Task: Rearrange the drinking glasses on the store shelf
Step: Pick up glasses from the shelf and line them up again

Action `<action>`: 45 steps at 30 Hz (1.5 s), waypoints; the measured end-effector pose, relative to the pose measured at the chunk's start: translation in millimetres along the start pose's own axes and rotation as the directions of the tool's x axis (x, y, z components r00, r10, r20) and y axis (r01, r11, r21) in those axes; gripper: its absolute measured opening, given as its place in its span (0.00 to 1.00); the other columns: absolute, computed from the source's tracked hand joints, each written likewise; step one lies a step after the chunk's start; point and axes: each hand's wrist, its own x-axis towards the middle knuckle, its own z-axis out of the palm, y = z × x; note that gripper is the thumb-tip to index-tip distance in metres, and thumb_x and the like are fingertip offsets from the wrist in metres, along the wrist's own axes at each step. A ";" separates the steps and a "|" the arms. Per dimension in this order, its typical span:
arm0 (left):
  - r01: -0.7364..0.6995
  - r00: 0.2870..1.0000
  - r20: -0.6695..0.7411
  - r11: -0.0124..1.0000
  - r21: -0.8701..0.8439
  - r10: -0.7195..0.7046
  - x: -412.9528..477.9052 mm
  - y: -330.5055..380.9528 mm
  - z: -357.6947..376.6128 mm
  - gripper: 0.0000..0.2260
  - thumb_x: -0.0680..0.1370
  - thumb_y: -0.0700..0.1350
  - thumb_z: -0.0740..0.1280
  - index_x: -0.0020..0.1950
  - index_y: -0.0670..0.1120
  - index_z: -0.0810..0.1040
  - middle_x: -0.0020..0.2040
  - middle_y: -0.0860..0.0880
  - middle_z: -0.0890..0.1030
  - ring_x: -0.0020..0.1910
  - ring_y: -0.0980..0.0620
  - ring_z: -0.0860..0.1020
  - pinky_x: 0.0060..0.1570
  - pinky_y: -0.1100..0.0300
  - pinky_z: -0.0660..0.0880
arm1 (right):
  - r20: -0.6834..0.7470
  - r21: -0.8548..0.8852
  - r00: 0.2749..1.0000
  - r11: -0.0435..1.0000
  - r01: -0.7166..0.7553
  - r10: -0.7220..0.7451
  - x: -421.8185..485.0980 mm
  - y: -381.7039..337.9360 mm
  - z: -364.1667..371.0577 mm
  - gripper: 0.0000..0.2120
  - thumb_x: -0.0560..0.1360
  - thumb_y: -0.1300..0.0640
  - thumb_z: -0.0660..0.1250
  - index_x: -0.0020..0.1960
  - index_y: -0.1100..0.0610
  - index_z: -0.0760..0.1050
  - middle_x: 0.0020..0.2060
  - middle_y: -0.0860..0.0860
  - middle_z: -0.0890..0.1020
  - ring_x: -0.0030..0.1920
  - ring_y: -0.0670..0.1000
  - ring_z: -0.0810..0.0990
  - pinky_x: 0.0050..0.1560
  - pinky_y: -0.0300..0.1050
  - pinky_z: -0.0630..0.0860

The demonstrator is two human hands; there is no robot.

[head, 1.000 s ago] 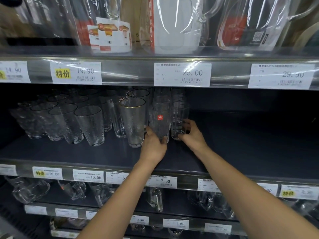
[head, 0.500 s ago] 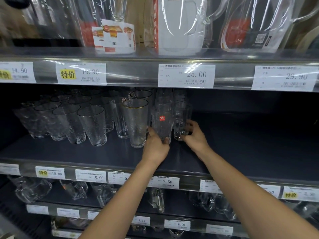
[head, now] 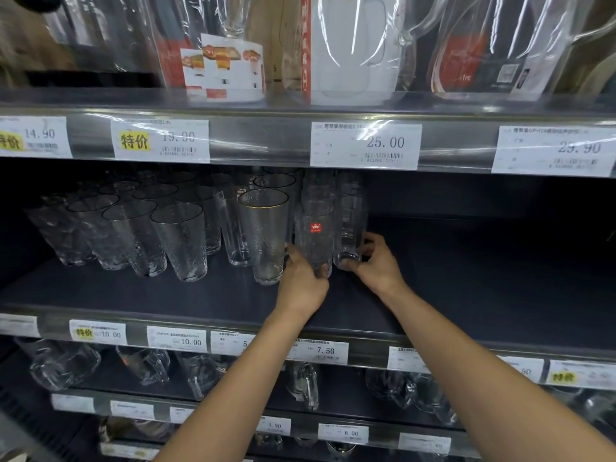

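Note:
On the dark middle shelf (head: 466, 295) stand rows of clear drinking glasses. My left hand (head: 301, 281) grips the base of a tall stack of textured glasses with a red sticker (head: 315, 235). My right hand (head: 376, 265) grips the base of a second stack of clear glasses (head: 350, 228) just to its right. A gold-rimmed textured glass (head: 265, 235) stands directly left of my left hand, touching or nearly touching it. Further left are several tapered textured glasses (head: 180, 241) in rows.
The right half of the middle shelf holds nothing. Above, wrapped glass pitchers (head: 350, 48) sit on the top shelf, whose front edge carries price tags (head: 365, 145). Below, glass mugs (head: 303, 385) lie on lower shelves.
Both hands stay on the two stacks' bases; the stacks have hardly shifted. The view has moved slightly.

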 end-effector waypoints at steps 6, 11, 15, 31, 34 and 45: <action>0.001 1.000 0.003 1.000 0.003 -0.001 0.5 -1.2 0.5 0.35 0.79 0.47 0.66 0.78 0.39 0.49 0.69 0.37 0.73 0.66 0.40 0.74 0.65 0.51 0.73 | 0.040 0.012 0.999 1.000 0.013 -0.014 -1.8 -1.5 -1.6 0.37 0.69 0.60 0.78 0.73 0.53 0.65 0.59 0.46 0.76 0.57 0.45 0.75 0.56 0.38 0.68; 0.003 1.000 0.001 1.000 0.007 -0.003 -1.1 0.1 -0.5 0.36 0.79 0.46 0.66 0.79 0.39 0.48 0.70 0.37 0.72 0.67 0.40 0.73 0.66 0.51 0.72 | 0.034 0.015 0.999 1.000 0.004 -0.005 -2.4 -1.4 -1.6 0.37 0.68 0.60 0.79 0.72 0.53 0.66 0.58 0.47 0.78 0.56 0.46 0.77 0.55 0.38 0.70; 0.003 1.000 0.007 1.000 0.007 -0.003 -1.4 0.5 -0.7 0.36 0.79 0.46 0.65 0.79 0.39 0.47 0.70 0.37 0.72 0.67 0.40 0.73 0.66 0.51 0.72 | -0.007 -0.030 0.999 0.999 0.033 -0.034 -0.9 -0.1 1.2 0.38 0.66 0.57 0.81 0.71 0.55 0.66 0.60 0.52 0.77 0.58 0.49 0.78 0.60 0.44 0.75; 0.015 1.000 0.015 1.000 0.004 -0.015 -3.3 2.5 -2.3 0.39 0.79 0.45 0.65 0.80 0.39 0.43 0.72 0.38 0.71 0.69 0.41 0.71 0.68 0.52 0.70 | 0.008 -0.061 0.999 0.997 0.038 -0.038 -1.6 -0.3 1.8 0.33 0.69 0.56 0.79 0.70 0.54 0.68 0.61 0.50 0.79 0.59 0.49 0.77 0.60 0.41 0.72; 0.012 1.000 0.014 1.000 0.010 -0.012 -3.7 3.8 -2.8 0.38 0.79 0.45 0.65 0.80 0.39 0.44 0.73 0.38 0.69 0.70 0.41 0.70 0.68 0.53 0.69 | -0.005 -0.068 0.999 0.997 0.044 -0.045 -1.5 -0.3 1.5 0.33 0.69 0.56 0.79 0.69 0.54 0.69 0.61 0.50 0.79 0.59 0.49 0.77 0.60 0.42 0.73; 0.026 0.999 0.042 0.999 0.024 -0.027 -9.2 10.0 -7.2 0.38 0.81 0.44 0.64 0.80 0.38 0.40 0.75 0.38 0.66 0.72 0.41 0.68 0.67 0.57 0.66 | 0.000 -0.073 0.999 0.997 0.041 -0.041 -1.4 0.1 0.9 0.33 0.69 0.55 0.79 0.69 0.54 0.68 0.61 0.50 0.79 0.60 0.50 0.77 0.61 0.44 0.74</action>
